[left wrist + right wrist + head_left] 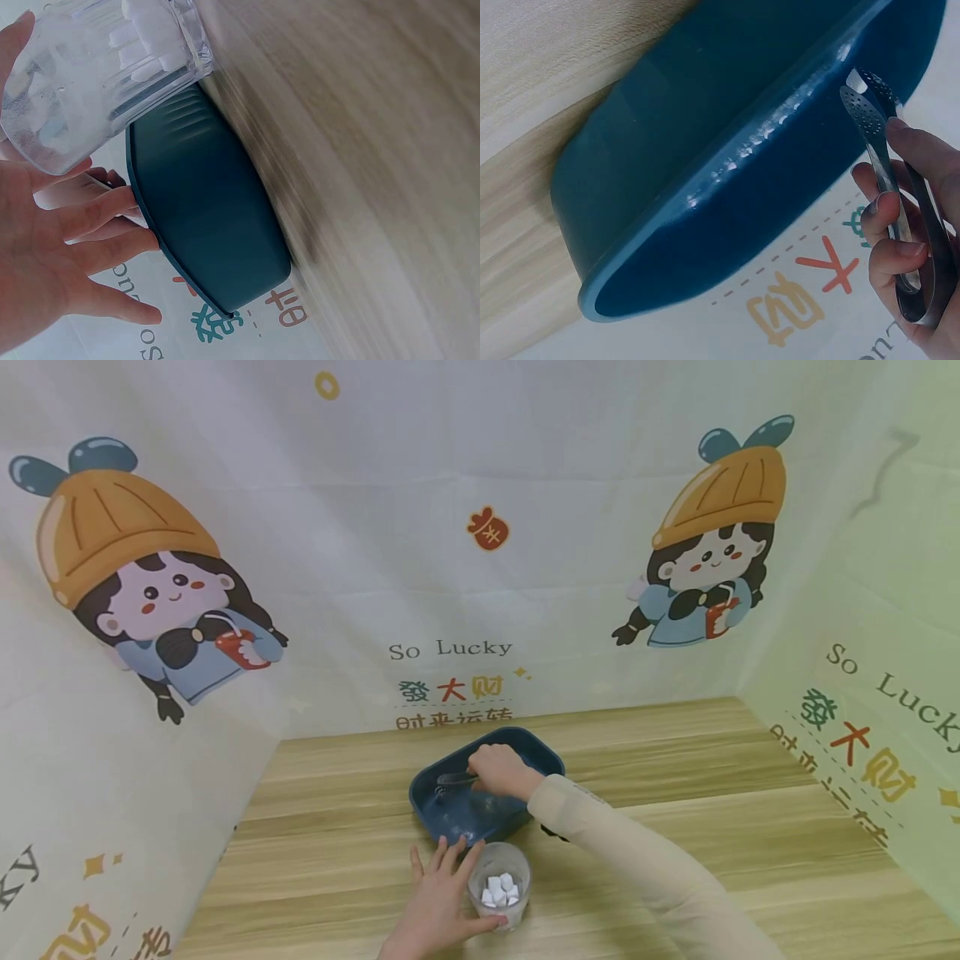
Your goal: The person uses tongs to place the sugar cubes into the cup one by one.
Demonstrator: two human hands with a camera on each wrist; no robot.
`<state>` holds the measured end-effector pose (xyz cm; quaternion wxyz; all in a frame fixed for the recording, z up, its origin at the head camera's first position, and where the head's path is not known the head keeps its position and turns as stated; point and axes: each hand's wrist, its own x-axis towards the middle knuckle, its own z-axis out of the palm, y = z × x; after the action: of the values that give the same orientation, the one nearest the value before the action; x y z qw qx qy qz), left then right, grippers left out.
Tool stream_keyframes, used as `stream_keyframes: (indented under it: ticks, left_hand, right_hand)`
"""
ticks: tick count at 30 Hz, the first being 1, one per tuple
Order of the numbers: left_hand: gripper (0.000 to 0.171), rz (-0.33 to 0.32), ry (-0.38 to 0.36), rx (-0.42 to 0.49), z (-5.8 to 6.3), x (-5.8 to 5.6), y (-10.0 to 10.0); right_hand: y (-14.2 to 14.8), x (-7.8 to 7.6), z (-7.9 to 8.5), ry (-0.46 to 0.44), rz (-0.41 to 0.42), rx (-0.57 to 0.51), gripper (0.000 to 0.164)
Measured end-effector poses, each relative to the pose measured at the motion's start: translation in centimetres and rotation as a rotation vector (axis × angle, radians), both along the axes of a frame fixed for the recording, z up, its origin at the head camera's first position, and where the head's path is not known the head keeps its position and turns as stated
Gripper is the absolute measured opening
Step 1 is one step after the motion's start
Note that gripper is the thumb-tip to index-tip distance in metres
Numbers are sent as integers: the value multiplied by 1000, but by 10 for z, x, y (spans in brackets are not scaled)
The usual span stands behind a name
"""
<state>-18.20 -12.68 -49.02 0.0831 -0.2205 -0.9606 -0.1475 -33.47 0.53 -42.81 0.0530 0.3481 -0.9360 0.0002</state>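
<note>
My right hand [504, 770] grips metal tongs [877, 142] with perforated tips, over the inside of a dark blue basin [551, 756]. In the right wrist view a small white piece [856, 81] shows at the tong tips. A clear tumbler [521, 868] with several white cubes [500, 891] in it stands just in front of the basin. With thumb and index finger my left hand [438, 902] holds the tumbler at its near and far sides. Its other fingers are spread, with some of them at the basin's rim [142, 202].
The wood-grain table [322, 843] carries the basin and tumbler. Printed cloth [360, 568] hangs at the back and both sides. A small black object [553, 833] shows beside the basin, partly hidden by the right sleeve [630, 852].
</note>
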Motion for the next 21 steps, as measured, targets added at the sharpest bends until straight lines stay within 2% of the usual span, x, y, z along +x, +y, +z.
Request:
stream_keyframes:
  ticks: [8,13,21]
  left_hand:
    - [95,7,-22,-3,-1,-1,0]
    - [95,3,-27,-4,-2,-3,0]
    - [96,-4,-16,5,-3,-2,-1]
  right_hand:
    - [4,6,14,-44,-1,-32,29]
    - [9,10,25,-82,13,-90,30]
    - [22,14,41,-55,52,-186,30]
